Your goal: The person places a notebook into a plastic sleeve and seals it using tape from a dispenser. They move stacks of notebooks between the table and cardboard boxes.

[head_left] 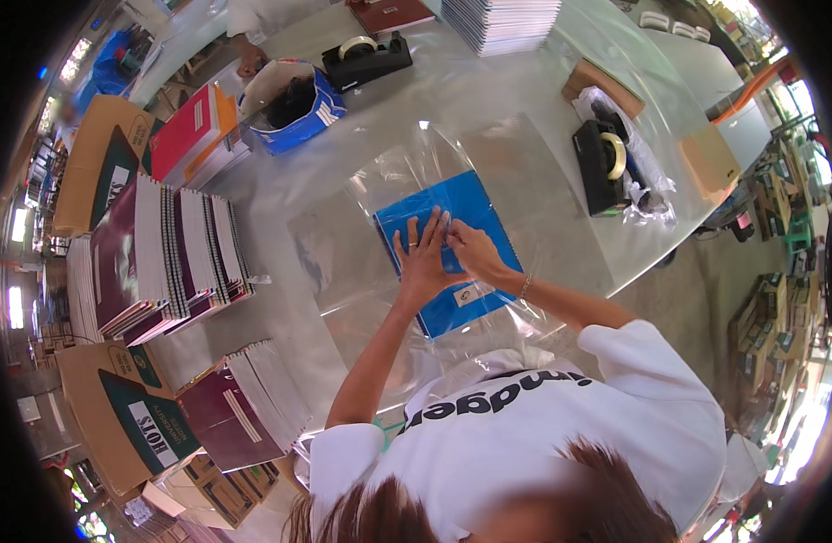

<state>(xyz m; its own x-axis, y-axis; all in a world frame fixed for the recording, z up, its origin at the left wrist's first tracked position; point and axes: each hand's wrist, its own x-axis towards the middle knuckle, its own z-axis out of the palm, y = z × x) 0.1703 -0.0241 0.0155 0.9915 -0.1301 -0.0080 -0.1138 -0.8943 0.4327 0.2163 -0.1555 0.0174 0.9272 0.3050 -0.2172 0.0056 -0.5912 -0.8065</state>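
Left hand point(423, 258) spread flat, fingers fanned across a blue wire-bound notebook point(475, 206), a person works at a plastic-covered table point(271, 213). The right hand point(470, 249) is curled beside it, fingertips drawn together on the cover; whether they pinch anything cannot be made out. The notebook lies at a slant near the table's front edge, on a clear plastic sheet point(334, 262), with glossy film apparently over its cover as well.

The work looks like smoothing or securing that film. Done well, it would call for the left palm to pin the layer while the right fingertips press outward from the middle, easing wrinkles toward the edges without creasing the corners or snagging the wire spine.

A small pale label point(473, 294) with a dark mark sits low on the blue cover, its print too small to tell. Bold black lettering crosses the white shirt point(561, 416). At left, a brown carton point(95, 385) carries a dark green panel and a white block of heavy capitals, beside maroon wire-bound notebooks point(117, 249). White stripes mark the blue bag point(298, 136) near a black tape dispenser point(371, 63).
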